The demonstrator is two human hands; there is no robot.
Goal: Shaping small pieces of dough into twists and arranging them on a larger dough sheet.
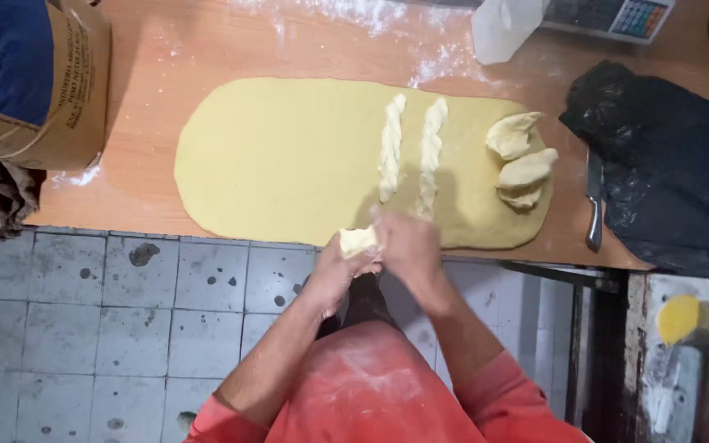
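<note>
A long yellow dough sheet (289,160) lies flat on the wooden table (166,57). Two pale twisted dough strips (391,148) (430,152) rest side by side on it. Three pale dough lumps (527,168) sit at its right end. Near the table's front edge, my left hand (340,271) and my right hand (408,246) are pressed together around a small pale dough piece (357,240). The piece pokes out on the left between the fingers.
A brown and blue flour sack (34,78) stands at the back left. A black plastic bag (670,164) lies on the right, with a knife (594,205) beside it. A white container (502,29) and a scale (609,16) stand at the back. Grey tiled floor (125,328) shows below.
</note>
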